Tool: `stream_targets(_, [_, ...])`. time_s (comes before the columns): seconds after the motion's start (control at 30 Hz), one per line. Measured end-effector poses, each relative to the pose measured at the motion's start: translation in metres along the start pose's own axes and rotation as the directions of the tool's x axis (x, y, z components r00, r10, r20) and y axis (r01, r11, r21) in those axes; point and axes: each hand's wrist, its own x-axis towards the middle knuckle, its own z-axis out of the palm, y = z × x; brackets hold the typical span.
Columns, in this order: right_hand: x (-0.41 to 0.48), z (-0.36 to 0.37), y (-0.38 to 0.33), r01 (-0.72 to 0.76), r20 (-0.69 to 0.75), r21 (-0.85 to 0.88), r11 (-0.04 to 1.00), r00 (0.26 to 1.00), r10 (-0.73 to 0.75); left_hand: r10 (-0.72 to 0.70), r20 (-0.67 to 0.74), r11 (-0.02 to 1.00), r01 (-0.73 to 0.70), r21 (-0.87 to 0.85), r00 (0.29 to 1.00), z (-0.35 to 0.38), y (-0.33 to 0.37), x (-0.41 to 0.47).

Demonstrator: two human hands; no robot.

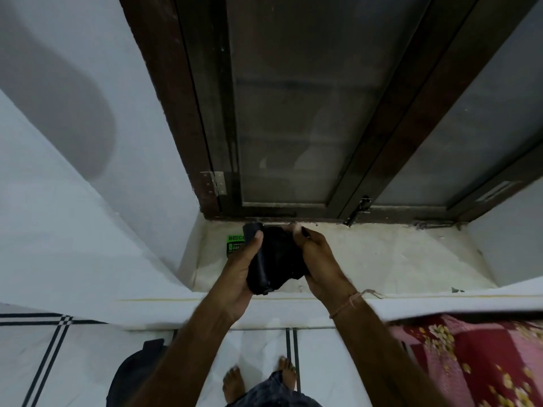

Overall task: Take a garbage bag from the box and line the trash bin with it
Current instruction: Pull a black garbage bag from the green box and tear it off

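Over the window sill (382, 254) my left hand (241, 271) grips a black roll of garbage bags (258, 259), thumb along its upper end. My right hand (316, 254) pinches the loose black bag (282, 254) that hangs off the roll, its fingers curled round the crumpled plastic. Behind my left hand lies the green and black garbage bag box (233, 245), partly hidden. A dark rounded thing (132, 374) stands on the floor at lower left; I cannot tell whether it is the trash bin.
A dark wooden window frame (188, 113) with frosted panes rises behind the sill. White walls flank it. A red floral cloth (470, 359) lies at lower right. My bare feet (235, 386) stand on white floor tiles with black stripes.
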Motion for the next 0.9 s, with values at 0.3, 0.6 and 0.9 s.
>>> stream_targets(0.3, [0.001, -0.004, 0.000, -0.052, -0.056, -0.050, 0.997, 0.997, 0.049, -0.059, 0.022, 0.998, 0.060, -0.035, 0.998, -0.001, 0.003, 0.004])
stream_targets(0.6, [0.010, 0.002, 0.001, -0.007, -0.069, -0.095, 0.995, 0.998, 0.001, -0.046, -0.066, 0.996, 0.041, -0.079, 0.997, 0.004, 0.002, 0.009])
stream_targets(0.9, [0.016, -0.006, -0.002, -0.009, 0.014, -0.076, 0.997, 1.000, 0.010, -0.044, -0.067, 0.997, 0.040, -0.069, 0.997, 0.001, 0.004, 0.016])
